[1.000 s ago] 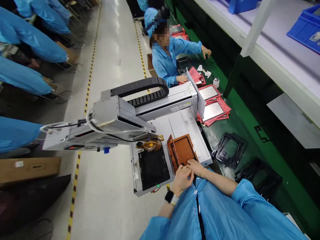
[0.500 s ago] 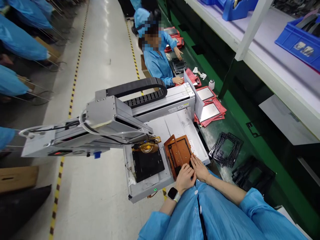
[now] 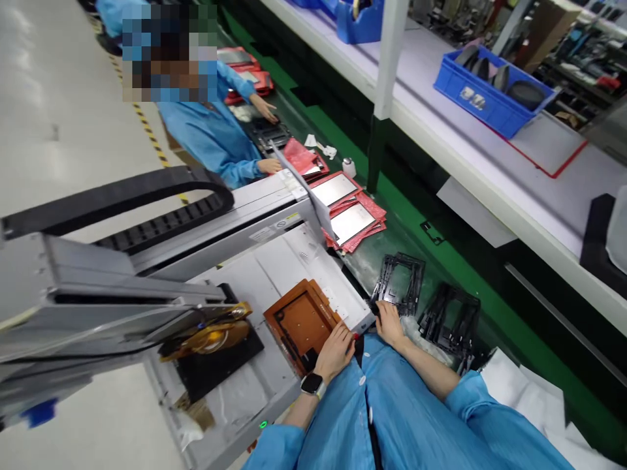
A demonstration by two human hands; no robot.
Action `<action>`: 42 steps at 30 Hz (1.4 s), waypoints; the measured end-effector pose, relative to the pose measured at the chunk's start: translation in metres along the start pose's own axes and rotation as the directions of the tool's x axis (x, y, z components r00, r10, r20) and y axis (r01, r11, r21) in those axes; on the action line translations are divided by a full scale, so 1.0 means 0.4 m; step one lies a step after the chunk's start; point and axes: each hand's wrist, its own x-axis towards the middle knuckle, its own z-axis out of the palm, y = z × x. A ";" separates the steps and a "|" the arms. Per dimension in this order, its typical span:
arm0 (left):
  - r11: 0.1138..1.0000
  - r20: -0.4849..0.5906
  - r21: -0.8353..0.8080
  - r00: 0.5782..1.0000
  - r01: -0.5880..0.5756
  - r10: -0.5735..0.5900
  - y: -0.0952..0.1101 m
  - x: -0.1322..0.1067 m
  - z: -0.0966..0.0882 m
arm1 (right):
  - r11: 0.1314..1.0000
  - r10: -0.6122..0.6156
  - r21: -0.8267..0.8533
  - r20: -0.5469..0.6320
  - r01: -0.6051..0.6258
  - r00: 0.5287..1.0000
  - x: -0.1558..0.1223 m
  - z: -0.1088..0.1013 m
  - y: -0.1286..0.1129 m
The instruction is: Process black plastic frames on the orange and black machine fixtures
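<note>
My left hand (image 3: 334,351), wearing a watch, is curled over the near edge of an orange-brown flat fixture (image 3: 304,321) with a dark recess border; its thumb is hidden. The fixture lies on the light metal bed (image 3: 267,274) of a machine. My right hand (image 3: 389,324) is off the fixture, fingers stretched out at the near corner of a stack of thin black frames (image 3: 410,277). Its fingertips seem to touch the stack; no lifted piece shows. A black panel (image 3: 223,365) lies on the bed under the machine's head (image 3: 210,336).
A second pile of black frames (image 3: 453,320) lies on the green bench. Silver panels on red bubble wrap (image 3: 353,222) lie beyond the machine's upright plate. A co-worker (image 3: 210,140) works further along. A shelf (image 3: 426,124) with a blue bin (image 3: 490,94) overhangs the bench.
My view has turned right. My right hand has left the fixture and moved right to the black frames. My left hand stays at the fixture, whose raised flap now lies flat.
</note>
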 end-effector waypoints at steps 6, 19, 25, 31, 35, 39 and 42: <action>0.998 0.035 0.013 0.998 0.055 -0.056 -0.026 -0.021 0.054 | 0.931 0.224 -0.317 0.111 -0.179 0.968 0.017 -0.083 0.148; 0.963 0.104 -0.073 0.963 0.258 -0.250 0.033 -0.063 0.066 | 0.986 0.015 -0.165 0.294 0.036 0.956 0.026 -0.124 0.202; 0.891 0.134 -0.249 0.925 0.379 -0.356 0.069 -0.005 0.049 | 0.993 -0.055 -0.097 0.137 0.068 0.989 -0.039 -0.181 0.201; 0.360 0.319 -0.729 0.754 0.582 -0.574 0.153 0.209 -0.024 | 0.934 -0.354 -0.102 -0.119 0.343 0.928 -0.096 -0.262 0.113; -0.155 0.491 -0.863 0.726 0.481 -0.483 0.210 0.343 -0.157 | 0.825 -0.564 -0.124 -0.109 0.552 0.819 -0.106 -0.358 0.003; -0.217 0.523 -0.852 0.745 0.477 -0.414 0.247 0.365 -0.314 | 0.719 -0.695 -0.143 -0.155 0.680 0.702 -0.103 -0.449 -0.108; -0.123 0.455 -0.883 0.762 0.453 -0.460 0.266 0.339 -0.404 | 0.690 -0.719 -0.128 -0.236 0.712 0.654 -0.100 -0.498 -0.172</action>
